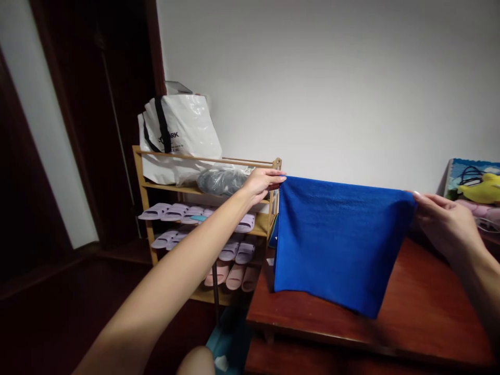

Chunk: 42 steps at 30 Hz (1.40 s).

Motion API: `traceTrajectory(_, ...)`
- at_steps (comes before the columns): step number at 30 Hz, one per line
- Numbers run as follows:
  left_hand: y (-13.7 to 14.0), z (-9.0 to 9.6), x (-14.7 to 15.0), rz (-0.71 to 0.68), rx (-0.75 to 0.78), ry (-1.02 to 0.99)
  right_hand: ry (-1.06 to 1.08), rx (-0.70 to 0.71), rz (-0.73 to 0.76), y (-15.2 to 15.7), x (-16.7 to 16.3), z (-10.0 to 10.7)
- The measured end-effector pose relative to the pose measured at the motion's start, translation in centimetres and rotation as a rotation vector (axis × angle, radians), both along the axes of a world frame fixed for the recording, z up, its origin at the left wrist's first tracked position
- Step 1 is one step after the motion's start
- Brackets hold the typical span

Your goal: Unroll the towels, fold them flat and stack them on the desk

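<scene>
A blue cloth (pixel 339 239) hangs stretched between my two hands, its top edge nearly level and its lower edge loose. My left hand (pixel 262 183) pinches the upper left corner, with the arm reaching across the view. At the upper right corner, my right hand (pixel 445 219) grips the cloth between thumb and fingers. Below and behind the cloth lies a reddish-brown wooden table (pixel 433 307). The lowest part of the cloth hangs in front of the tabletop; whether it touches the wood I cannot tell.
A wooden shoe rack (pixel 203 190) holds several purple and pink slippers (pixel 235 277). On top sit a white bag (pixel 187 125) and a plastic-wrapped grey item (pixel 222 180). A yellow plush toy (pixel 483 188) is at the right edge. A teal item (pixel 230 338) lies beside the table.
</scene>
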State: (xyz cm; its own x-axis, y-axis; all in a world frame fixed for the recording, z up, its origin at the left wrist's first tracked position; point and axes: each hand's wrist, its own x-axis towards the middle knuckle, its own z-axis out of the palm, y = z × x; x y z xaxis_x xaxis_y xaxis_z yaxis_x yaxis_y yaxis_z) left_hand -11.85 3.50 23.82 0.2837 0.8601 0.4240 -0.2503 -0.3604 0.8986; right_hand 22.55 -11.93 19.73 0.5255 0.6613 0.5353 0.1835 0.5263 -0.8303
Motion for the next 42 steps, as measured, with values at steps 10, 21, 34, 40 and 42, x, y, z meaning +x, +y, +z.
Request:
traceTrajectory(10,1.3,-0.1,-1.2,0.191,0.270,0.232,0.080,-0.008,-0.114,0.1,-1.9,-0.1)
traceTrajectory(21,1.8,1.3,-3.1,0.343,0.477,0.465,-0.350,-0.109,-0.407,1.7,-1.0,0.4)
traceTrajectory(34,-0.6,1.4,-4.1,0.538,0.847,0.687,-0.524,-0.007,-0.566,0.5,-1.2,1.4)
traceTrajectory(40,-1.2,1.7,-4.0,0.285,0.632,0.440,-0.601,0.083,-0.628,-0.8,-0.3,1.5)
traceTrajectory(42,-2.3,1.8,-4.0,0.205,0.513,0.342,-0.674,0.146,-0.696,-1.3,0.2,1.4)
